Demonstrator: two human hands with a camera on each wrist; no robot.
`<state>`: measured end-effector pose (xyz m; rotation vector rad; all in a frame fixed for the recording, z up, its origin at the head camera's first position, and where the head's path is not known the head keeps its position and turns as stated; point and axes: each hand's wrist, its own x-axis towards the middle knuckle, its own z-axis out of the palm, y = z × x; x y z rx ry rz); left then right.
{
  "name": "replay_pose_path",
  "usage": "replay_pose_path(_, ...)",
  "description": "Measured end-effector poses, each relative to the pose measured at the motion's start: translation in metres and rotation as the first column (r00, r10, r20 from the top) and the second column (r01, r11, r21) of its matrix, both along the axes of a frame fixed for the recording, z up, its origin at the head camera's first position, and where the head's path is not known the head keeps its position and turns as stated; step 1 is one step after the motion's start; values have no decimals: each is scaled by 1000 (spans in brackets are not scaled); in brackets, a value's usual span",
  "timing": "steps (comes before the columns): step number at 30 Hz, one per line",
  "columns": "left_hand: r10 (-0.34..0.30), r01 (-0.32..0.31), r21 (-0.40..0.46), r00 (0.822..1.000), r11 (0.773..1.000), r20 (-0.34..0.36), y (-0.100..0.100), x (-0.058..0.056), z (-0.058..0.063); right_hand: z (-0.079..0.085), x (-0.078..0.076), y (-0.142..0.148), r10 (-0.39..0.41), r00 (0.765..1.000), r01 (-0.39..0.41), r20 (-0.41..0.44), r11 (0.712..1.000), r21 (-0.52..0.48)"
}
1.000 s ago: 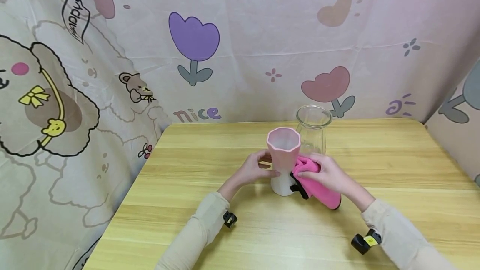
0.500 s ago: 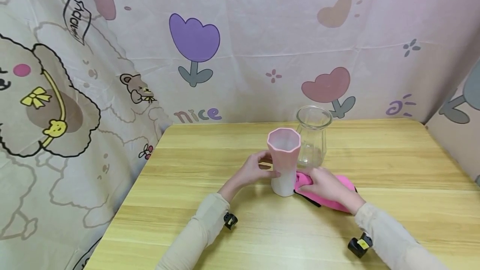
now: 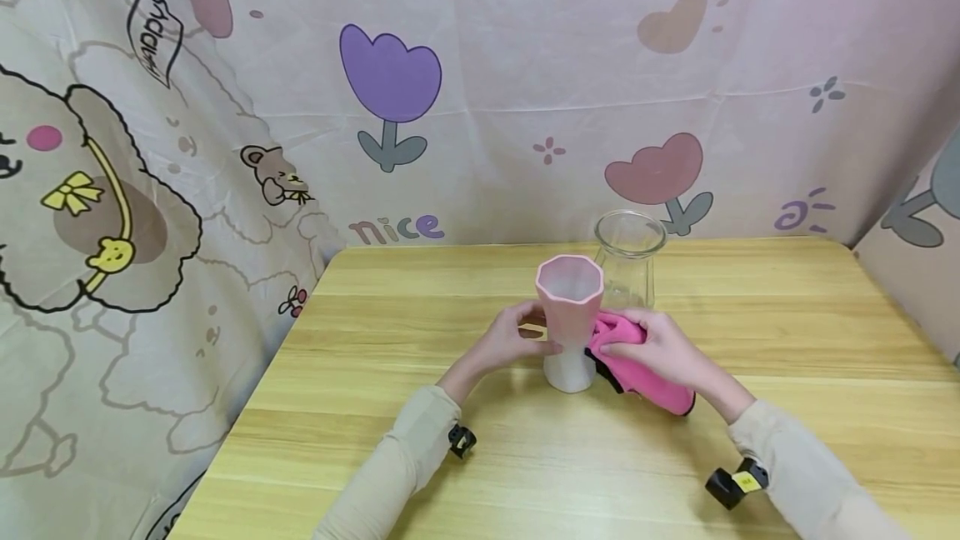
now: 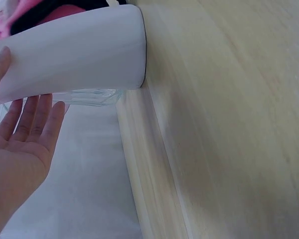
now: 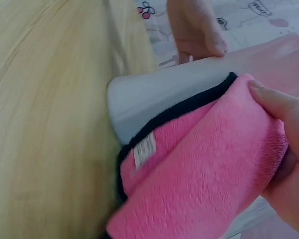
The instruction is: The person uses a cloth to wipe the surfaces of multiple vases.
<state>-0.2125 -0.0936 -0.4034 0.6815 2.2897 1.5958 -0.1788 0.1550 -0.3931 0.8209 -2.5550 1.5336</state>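
Head view: pink-and-white vase (image 3: 572, 327), upright on desk (image 3: 420, 298), long axis vert., mouth up, set btwn the two hands.

State of hands, pls?

L hand (image 3: 512, 338): thumb on near side, fingers round far side, gripping vase at approx. mid-body. R hand (image 3: 667, 348): pinching bunched pink cloth (image 3: 648, 373) w/ thumb & fingers.

Which hand is nearer the vase?

L hand, by direct touch. R hand is just beside, w/ cloth btwn; the cloth's gathered end comes up to the vase's R side. How hard it presses, if at all: can't tell.

And the cloth's loose end?

Trails down & to R, toward the person, i.e. away from vase.

Glass jar (image 3: 628, 269)?

Upright, behind vase & slightly R, partly hidden by vase & R hand. Jar-to-vase contact: can't tell from this angle.

Key relation, then?

Judged from pos.: vase lies directly L of R hand, so R hand's reach inward is short. Moving cloth up or down would follow the vase's long axis, w/ L hand opp. as a brace. Risk, prob.: R hand's knuckles nudging the jar.
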Motion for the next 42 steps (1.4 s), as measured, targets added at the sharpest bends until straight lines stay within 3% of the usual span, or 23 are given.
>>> replay_pose_path(7,-2,2,7,1000,1000,-4,1,0,0,27,7,-1,-125,992,125,15,989,-80)
replay_pose_path(13,-6,6,10,1000,1000,7,1,7,10,49,10,-3,-119,993,114,-3,953,-280)
replay_pose_path(19,2,-6,-44,995,999,-96,4,7,5,55,15,2,-159,987,155,16,930,-332)
replay_pose_path(21,51,-68,-100,986,993,-162,8,11,4,54,16,5,-171,985,172,32,926,-336)
replay_pose_path(24,190,-239,-180,949,954,-254,21,22,6,51,18,12,-187,981,191,44,924,-332)
replay_pose_path(28,378,-465,-218,859,858,-345,39,34,6,46,18,19,-208,976,216,60,926,-308)
replay_pose_path(31,440,-542,-208,809,814,-390,48,38,3,44,17,21,-214,975,224,65,928,-297)
replay_pose_path(34,460,-568,-186,785,802,-414,52,39,0,42,15,21,-209,975,221,71,928,-301)
replay_pose_path(36,461,-564,-176,787,807,-410,51,39,0,41,14,22,-213,975,223,64,929,-296)
replay_pose_path(38,455,-546,-167,802,821,-387,49,38,0,40,13,22,-218,974,226,59,930,-289)
replay_pose_path(42,414,-462,-135,866,876,-279,42,33,2,38,13,23,-217,975,221,44,936,-276)
